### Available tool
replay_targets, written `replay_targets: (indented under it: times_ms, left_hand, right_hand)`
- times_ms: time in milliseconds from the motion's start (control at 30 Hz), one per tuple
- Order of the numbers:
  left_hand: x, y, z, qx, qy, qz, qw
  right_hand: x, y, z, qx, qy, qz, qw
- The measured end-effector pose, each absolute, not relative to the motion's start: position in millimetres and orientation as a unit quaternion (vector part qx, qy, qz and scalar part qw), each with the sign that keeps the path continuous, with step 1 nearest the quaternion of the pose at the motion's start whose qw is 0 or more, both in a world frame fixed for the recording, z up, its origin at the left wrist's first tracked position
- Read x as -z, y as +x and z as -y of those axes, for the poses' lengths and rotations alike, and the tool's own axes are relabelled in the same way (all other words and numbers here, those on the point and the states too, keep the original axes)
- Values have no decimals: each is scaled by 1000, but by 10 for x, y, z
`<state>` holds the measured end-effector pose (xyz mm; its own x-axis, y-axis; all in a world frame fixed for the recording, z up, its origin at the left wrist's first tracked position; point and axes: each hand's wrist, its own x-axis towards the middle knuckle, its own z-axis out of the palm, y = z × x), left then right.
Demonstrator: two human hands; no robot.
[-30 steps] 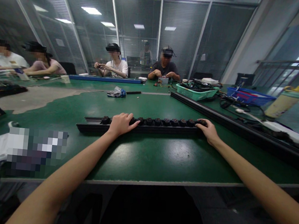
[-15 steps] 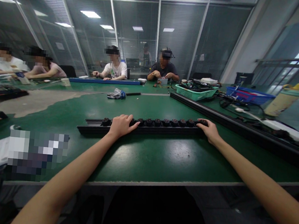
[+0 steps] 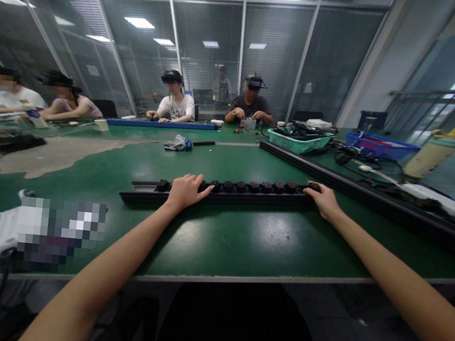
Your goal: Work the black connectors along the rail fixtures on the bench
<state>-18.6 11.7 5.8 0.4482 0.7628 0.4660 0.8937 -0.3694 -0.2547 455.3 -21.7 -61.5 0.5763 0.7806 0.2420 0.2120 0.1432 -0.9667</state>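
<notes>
A long black channel rail [image 3: 244,198] lies across the green table in front of me. Several round black knob-like pieces [image 3: 266,187] sit in a row along its groove. My left hand [image 3: 186,190] is wrapped over the rail's left part, fingers behind and thumb along the row; it hides some of the pieces. At the rail's right end, my right hand [image 3: 324,200] pinches one similar round black piece [image 3: 313,187] between thumb and fingers. Whether that piece touches the groove I cannot tell.
A longer black rail [image 3: 354,191] slants along the right side. Beyond it stand a green basket of cables [image 3: 294,141], a blue basket [image 3: 382,147], a power strip [image 3: 436,197] and a cup [image 3: 432,155]. A white device [image 3: 4,229] lies left. Co-workers sit across the table.
My right hand has shifted slightly to the right with the round black piece. My left hand stays on the rail. Another person's hand at the left edge has gone out of view.
</notes>
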Motion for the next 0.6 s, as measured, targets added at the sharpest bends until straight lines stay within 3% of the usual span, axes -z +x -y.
replay_targets:
  times_ms: [600]
  left_hand:
    - [-67,-190,-116,136,-821,512,214]
  right_hand:
    - [669,4826,227,-214,-631,384,639]
